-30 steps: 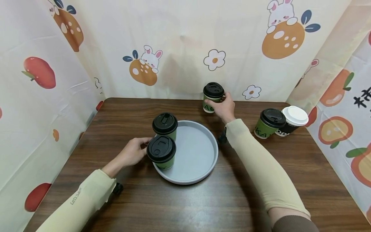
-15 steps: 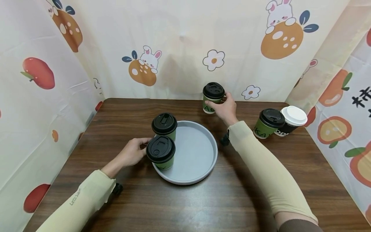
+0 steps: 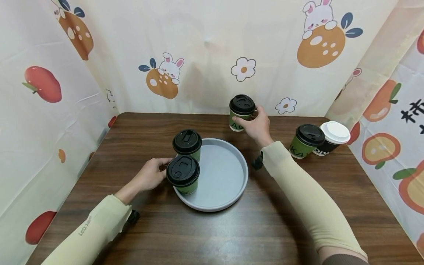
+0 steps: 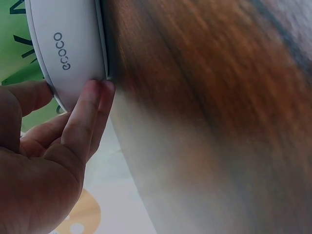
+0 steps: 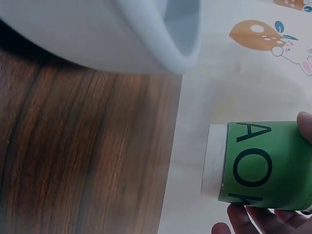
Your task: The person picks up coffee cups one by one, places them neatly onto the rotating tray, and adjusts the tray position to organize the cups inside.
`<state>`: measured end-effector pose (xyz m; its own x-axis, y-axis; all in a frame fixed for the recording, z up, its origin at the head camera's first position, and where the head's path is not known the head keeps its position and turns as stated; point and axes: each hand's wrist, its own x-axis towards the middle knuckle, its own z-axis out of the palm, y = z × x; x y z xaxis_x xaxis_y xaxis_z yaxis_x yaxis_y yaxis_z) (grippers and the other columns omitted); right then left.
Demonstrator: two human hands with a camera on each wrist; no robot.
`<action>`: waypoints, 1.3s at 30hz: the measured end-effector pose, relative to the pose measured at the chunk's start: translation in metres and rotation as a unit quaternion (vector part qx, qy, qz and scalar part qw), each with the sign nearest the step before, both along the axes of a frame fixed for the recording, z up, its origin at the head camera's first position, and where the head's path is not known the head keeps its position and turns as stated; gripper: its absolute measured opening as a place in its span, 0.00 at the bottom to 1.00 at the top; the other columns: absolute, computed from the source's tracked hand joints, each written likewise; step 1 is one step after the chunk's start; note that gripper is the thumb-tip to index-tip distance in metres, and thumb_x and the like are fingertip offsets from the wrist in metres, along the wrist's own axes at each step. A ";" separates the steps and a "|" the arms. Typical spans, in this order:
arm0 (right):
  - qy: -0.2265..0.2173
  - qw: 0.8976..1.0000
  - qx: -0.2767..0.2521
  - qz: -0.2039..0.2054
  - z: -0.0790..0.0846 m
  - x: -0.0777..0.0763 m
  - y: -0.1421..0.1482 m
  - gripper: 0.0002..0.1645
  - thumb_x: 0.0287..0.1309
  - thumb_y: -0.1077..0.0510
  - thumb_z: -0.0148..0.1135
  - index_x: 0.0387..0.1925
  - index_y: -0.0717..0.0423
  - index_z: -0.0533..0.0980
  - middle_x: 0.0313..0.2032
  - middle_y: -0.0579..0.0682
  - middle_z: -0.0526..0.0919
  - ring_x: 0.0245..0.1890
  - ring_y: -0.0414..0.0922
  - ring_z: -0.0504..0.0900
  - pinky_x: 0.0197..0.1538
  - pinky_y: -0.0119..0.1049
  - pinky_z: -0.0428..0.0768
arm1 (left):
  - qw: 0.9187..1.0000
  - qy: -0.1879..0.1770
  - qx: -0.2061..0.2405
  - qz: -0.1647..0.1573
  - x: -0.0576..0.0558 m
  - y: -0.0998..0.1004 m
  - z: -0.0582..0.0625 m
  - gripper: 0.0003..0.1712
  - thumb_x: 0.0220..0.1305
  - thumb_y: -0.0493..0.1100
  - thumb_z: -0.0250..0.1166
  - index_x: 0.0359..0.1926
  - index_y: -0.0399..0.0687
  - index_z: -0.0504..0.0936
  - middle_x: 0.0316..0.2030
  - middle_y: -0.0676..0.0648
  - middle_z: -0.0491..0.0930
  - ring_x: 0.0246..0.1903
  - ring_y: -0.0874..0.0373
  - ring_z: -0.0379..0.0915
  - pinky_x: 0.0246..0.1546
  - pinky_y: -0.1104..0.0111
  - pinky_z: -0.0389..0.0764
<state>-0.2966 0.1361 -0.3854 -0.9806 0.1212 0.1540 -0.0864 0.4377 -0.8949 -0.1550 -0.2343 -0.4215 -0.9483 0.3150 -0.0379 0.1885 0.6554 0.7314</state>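
In the head view, my right hand (image 3: 257, 126) grips a green paper coffee cup (image 3: 237, 123) with a black lid near the table's back edge. The right wrist view shows that cup (image 5: 263, 165) with cloth visible between its base and the table edge, so it is held off the table. My left hand (image 3: 153, 173) is at the left side of a round grey tray (image 3: 223, 176). In the left wrist view, its thumb and fingers pinch the tray's side wall (image 4: 73, 34). Two green paper cups with black lids, a rear one (image 3: 187, 141) and a front one (image 3: 183, 171), stand on the tray's left part.
On the table's right stand another green cup (image 3: 306, 141) with a black lid and a black cup (image 3: 331, 138) with a white lid, close together. A printed cloth (image 3: 205, 73) hangs behind and beside the brown wooden table (image 3: 212, 239).
The cup in my right hand has shifted slightly left and toward me. My left hand and the tray keep their places; the head view has drifted a little.
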 end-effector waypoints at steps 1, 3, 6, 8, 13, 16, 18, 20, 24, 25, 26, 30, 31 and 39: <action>0.000 1.000 0.000 0.002 0.000 0.001 0.000 0.51 0.48 0.42 0.82 0.67 0.56 0.67 0.61 0.56 0.76 0.62 0.52 0.74 0.65 0.50 0.73 | 1.000 -0.001 0.000 0.001 0.000 0.000 0.000 0.20 0.74 0.39 0.62 0.64 0.40 0.81 0.55 0.43 0.84 0.55 0.47 0.79 0.58 0.48 0.77; 0.001 1.000 0.001 0.003 0.001 0.003 0.000 0.51 0.48 0.41 0.82 0.67 0.56 0.68 0.61 0.55 0.77 0.62 0.52 0.74 0.64 0.50 0.73 | 1.000 -0.001 -0.001 0.001 0.001 0.000 0.000 0.20 0.74 0.40 0.62 0.64 0.40 0.81 0.55 0.43 0.84 0.55 0.47 0.79 0.58 0.48 0.77; 0.000 1.000 0.003 0.006 0.002 0.006 0.000 0.50 0.47 0.40 0.82 0.66 0.55 0.68 0.61 0.55 0.77 0.61 0.51 0.75 0.63 0.50 0.74 | 1.000 -0.002 0.000 0.002 0.001 0.000 0.000 0.20 0.74 0.39 0.62 0.64 0.41 0.81 0.56 0.43 0.84 0.56 0.47 0.79 0.59 0.48 0.77; 0.000 1.000 0.002 0.009 0.002 0.008 0.000 0.50 0.47 0.41 0.82 0.66 0.54 0.68 0.61 0.54 0.77 0.61 0.51 0.76 0.63 0.50 0.75 | 1.000 -0.002 0.001 0.001 0.001 0.000 0.000 0.20 0.74 0.39 0.62 0.64 0.41 0.81 0.56 0.43 0.84 0.56 0.46 0.79 0.59 0.48 0.76; 0.002 1.000 -0.011 0.018 0.004 0.014 0.000 0.47 0.47 0.42 0.82 0.65 0.52 0.70 0.60 0.51 0.78 0.60 0.49 0.76 0.61 0.47 0.76 | 1.000 -0.001 0.001 -0.002 0.001 0.000 0.000 0.21 0.75 0.40 0.62 0.64 0.40 0.80 0.56 0.43 0.84 0.57 0.46 0.78 0.59 0.47 0.76; 0.008 1.000 -0.013 0.027 0.006 0.018 0.000 0.47 0.47 0.43 0.83 0.64 0.52 0.70 0.59 0.51 0.78 0.59 0.48 0.77 0.60 0.45 0.78 | 1.000 -0.002 0.002 -0.004 0.000 0.000 0.000 0.21 0.75 0.40 0.62 0.64 0.40 0.80 0.56 0.43 0.84 0.56 0.46 0.79 0.59 0.47 0.76; 0.015 0.999 -0.015 0.036 0.008 0.021 0.000 0.46 0.48 0.44 0.83 0.64 0.52 0.71 0.59 0.51 0.78 0.58 0.48 0.78 0.59 0.44 0.80 | 1.000 -0.001 0.001 -0.004 0.000 0.000 0.000 0.20 0.75 0.40 0.62 0.64 0.40 0.80 0.55 0.43 0.84 0.54 0.48 0.80 0.58 0.48 0.77; 0.020 0.999 -0.015 0.044 0.009 0.024 -0.001 0.46 0.48 0.45 0.82 0.64 0.53 0.71 0.58 0.51 0.78 0.57 0.48 0.79 0.58 0.43 0.80 | 1.000 0.001 0.001 -0.004 0.000 0.000 0.000 0.20 0.75 0.39 0.62 0.64 0.40 0.81 0.55 0.44 0.85 0.53 0.49 0.80 0.57 0.50 0.78; 0.026 0.998 -0.014 0.057 0.010 0.030 -0.002 0.44 0.48 0.45 0.83 0.63 0.53 0.71 0.56 0.51 0.80 0.54 0.48 0.81 0.57 0.42 0.81 | 1.000 0.003 0.002 -0.006 0.000 0.000 0.000 0.20 0.74 0.38 0.62 0.64 0.40 0.81 0.54 0.44 0.85 0.52 0.50 0.81 0.55 0.51 0.78; 0.028 0.998 -0.013 0.059 0.010 0.031 -0.002 0.44 0.48 0.46 0.83 0.63 0.52 0.71 0.55 0.51 0.80 0.53 0.48 0.81 0.57 0.42 0.81 | 1.000 0.002 0.002 -0.006 0.000 0.000 0.000 0.20 0.74 0.38 0.62 0.64 0.40 0.81 0.54 0.44 0.85 0.52 0.49 0.81 0.56 0.51 0.78; 0.029 0.998 -0.013 0.061 0.011 0.032 -0.003 0.44 0.48 0.46 0.83 0.63 0.52 0.72 0.55 0.51 0.80 0.53 0.48 0.82 0.56 0.42 0.81 | 1.000 0.001 0.001 -0.005 0.000 0.000 0.000 0.20 0.74 0.38 0.62 0.64 0.40 0.81 0.55 0.44 0.84 0.53 0.49 0.80 0.56 0.50 0.78; 0.034 0.997 -0.012 0.069 0.012 0.037 -0.004 0.44 0.47 0.47 0.83 0.63 0.52 0.72 0.54 0.52 0.81 0.52 0.48 0.82 0.57 0.42 0.81 | 1.000 -0.008 -0.001 0.003 0.001 0.000 0.000 0.21 0.75 0.39 0.62 0.65 0.41 0.80 0.56 0.43 0.84 0.55 0.47 0.79 0.58 0.49 0.77; 0.036 0.997 -0.012 0.071 0.012 0.039 -0.004 0.43 0.47 0.48 0.83 0.63 0.52 0.72 0.54 0.52 0.81 0.52 0.48 0.82 0.57 0.42 0.81 | 1.000 -0.009 -0.002 0.004 0.001 0.001 0.000 0.21 0.75 0.39 0.62 0.65 0.41 0.80 0.57 0.43 0.83 0.56 0.47 0.79 0.59 0.49 0.77; 0.037 0.996 -0.005 0.083 0.016 0.048 -0.004 0.42 0.48 0.49 0.84 0.62 0.53 0.73 0.53 0.51 0.82 0.50 0.49 0.82 0.53 0.39 0.81 | 1.000 -0.003 0.001 0.001 0.000 0.000 0.000 0.21 0.75 0.39 0.62 0.65 0.39 0.80 0.57 0.42 0.83 0.56 0.46 0.79 0.59 0.48 0.76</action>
<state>-0.2482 0.1318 -0.3698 -0.9733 -0.0405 0.2260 -0.2230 0.4023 -0.8879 -0.1547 -0.2338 -0.4215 -0.9486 0.3136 -0.0429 0.1832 0.6545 0.7336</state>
